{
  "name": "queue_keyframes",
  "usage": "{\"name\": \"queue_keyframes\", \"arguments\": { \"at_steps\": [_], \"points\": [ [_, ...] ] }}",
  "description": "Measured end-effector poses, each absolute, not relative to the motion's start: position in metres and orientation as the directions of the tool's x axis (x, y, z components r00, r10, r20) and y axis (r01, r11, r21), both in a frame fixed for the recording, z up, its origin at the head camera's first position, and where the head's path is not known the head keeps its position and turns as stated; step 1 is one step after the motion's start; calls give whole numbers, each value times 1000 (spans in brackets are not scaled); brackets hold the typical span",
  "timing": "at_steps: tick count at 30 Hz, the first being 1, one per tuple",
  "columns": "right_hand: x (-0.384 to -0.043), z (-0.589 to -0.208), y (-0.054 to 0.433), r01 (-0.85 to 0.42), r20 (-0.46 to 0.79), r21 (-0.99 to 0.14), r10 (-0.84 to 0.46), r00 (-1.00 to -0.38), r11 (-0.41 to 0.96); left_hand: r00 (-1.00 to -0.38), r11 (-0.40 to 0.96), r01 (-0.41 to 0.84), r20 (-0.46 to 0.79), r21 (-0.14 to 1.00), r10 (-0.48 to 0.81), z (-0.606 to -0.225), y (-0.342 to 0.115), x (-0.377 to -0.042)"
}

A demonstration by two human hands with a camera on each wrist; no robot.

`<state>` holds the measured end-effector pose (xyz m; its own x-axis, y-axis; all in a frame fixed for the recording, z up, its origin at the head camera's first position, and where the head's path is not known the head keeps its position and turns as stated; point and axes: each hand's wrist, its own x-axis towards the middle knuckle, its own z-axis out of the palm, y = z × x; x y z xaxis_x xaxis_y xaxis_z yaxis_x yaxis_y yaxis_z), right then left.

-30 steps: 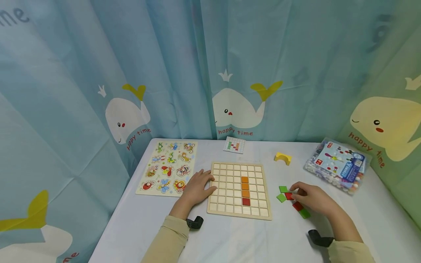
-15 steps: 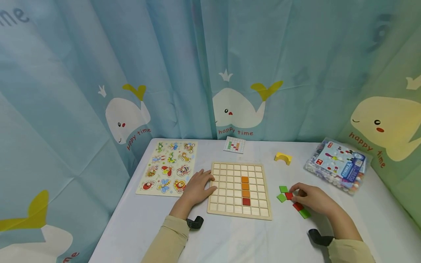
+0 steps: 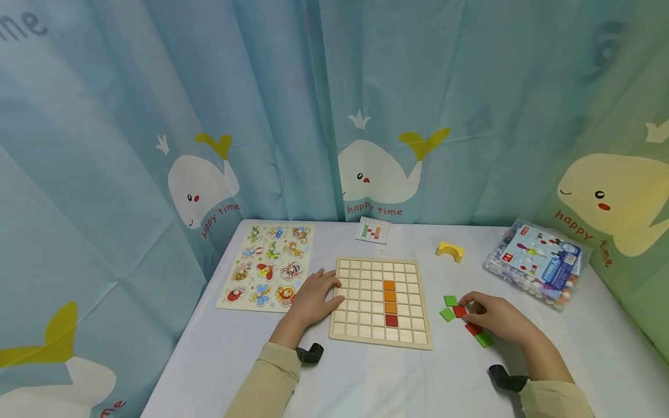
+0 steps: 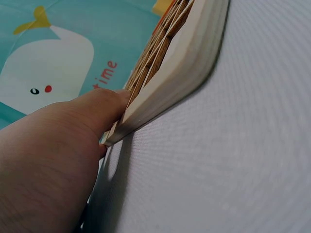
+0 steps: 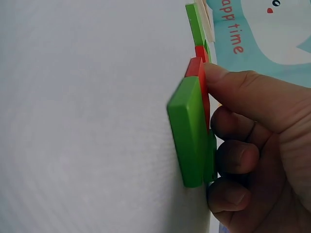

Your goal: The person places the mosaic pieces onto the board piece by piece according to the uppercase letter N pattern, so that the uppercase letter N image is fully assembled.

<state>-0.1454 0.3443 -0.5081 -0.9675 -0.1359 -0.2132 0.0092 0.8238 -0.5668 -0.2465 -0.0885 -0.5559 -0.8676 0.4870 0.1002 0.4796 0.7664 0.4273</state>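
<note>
A square wooden grid board [image 3: 360, 334] lies mid-table, with three orange tiles [image 3: 389, 296] and a red tile [image 3: 391, 320] in one column. My left hand [image 3: 312, 299] rests at its left edge, fingers fairly straight; in the left wrist view the thumb [image 4: 104, 107] lies on the rim. Right of the board, my right hand [image 3: 493, 313] has its thumb and index finger at a loose red tile [image 3: 459, 312], pinching its near side. Two green tiles [image 3: 450, 301] lie beside that. Another red tile [image 3: 473, 328] and a green tile [image 5: 187, 136] lie below the hand.
A card with a coloured grid pattern [image 3: 373, 230] lies behind the board. An insect puzzle board [image 3: 245, 299] is at the left. A yellow arch block [image 3: 450, 251] and a clear box of small toy parts [image 3: 538, 261] stand at the right. A curtain [image 3: 292, 145] hangs behind the table.
The right hand has shifted very slightly at the loose tiles. The left hand, the board and the tiles look the same.
</note>
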Motion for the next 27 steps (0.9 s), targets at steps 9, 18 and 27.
{"name": "queue_keyframes", "arguments": {
  "at_steps": [9, 18, 27],
  "points": [
    [-144, -508, 343, 7, -214, -572, -141, -967, 820, -868, 766, 479, 102, 429, 486, -556, -89, -246],
    [-145, -510, 345, -3, -203, -561, -142, -969, 828, -869, 766, 477, 100, 430, 485, -555, -89, -246],
    [-145, -506, 345, -6, -193, -548, -133, -972, 836, -868, 768, 479, 102, 425, 486, -555, -89, -245]
  ]
}}
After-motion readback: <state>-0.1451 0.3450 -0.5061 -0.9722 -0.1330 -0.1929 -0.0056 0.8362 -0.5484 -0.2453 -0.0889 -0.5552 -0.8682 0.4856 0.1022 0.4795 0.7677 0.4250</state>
